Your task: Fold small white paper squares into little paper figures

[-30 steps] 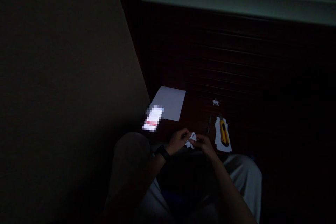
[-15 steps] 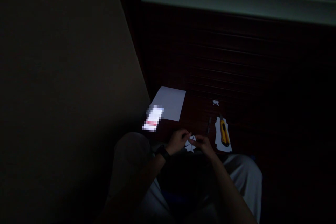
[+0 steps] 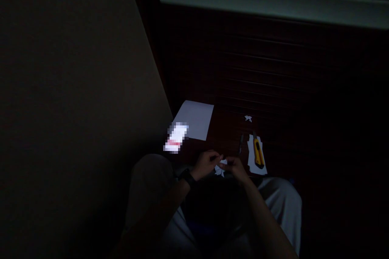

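Between my two hands, close above my lap, is a small white piece of folded or cut paper (image 3: pixel 219 170) with pointed edges. My left hand (image 3: pixel 208 162), with a dark band at the wrist, pinches it from the left, fingertips at its upper edge. From the right, my right hand (image 3: pixel 236 166) grips the same paper with thumb and fingers closed. The fingers cover part of its top. To the right of my right hand, a yellow utility knife (image 3: pixel 258 154) lies on a white paper piece with a notched outline (image 3: pixel 251 162).
A blank white sheet (image 3: pixel 196 119) lies at the back left, a lit, blurred phone (image 3: pixel 176 137) overlapping its corner. A dark slim pen-like tool (image 3: pixel 241 144) and small white paper scraps (image 3: pixel 248 118) lie on the dark table. A wall (image 3: pixel 91 89) rises at the left.
My fingers have shifted slightly on the paper piece, which now shows less of its upper part. The whole view has moved a little; the things on the table stay put.
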The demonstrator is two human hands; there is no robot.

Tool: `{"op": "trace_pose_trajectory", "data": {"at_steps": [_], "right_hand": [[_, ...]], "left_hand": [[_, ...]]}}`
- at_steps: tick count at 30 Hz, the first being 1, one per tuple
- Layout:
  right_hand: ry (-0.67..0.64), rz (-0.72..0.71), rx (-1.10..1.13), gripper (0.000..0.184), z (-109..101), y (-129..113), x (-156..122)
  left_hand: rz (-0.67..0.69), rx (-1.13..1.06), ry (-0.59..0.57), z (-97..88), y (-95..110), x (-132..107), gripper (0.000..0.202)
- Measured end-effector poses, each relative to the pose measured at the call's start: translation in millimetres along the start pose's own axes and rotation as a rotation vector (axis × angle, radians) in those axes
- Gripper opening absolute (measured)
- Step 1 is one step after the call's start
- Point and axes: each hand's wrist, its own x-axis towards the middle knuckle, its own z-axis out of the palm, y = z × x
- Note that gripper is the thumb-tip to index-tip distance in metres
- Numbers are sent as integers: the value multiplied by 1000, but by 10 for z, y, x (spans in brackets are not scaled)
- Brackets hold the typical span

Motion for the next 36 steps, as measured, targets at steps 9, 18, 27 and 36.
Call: {"op": "trace_pose_trajectory", "data": {"at_steps": [9,18,27,36], "right_hand": [[100,16,3,29,50,64,43],[86,7,53,29,52,-54,16],[150,49,135,29,39,16,45],[281,36,267,30,-11,82,107]], "left_hand": [[-34,-22,-24,15,-51,-4,26],[-82,23,57,16,-36,-7,28],[-137,-98,2,17,-17,-72,32],[-227,-364,-88,46,-132,-213,49]]}}
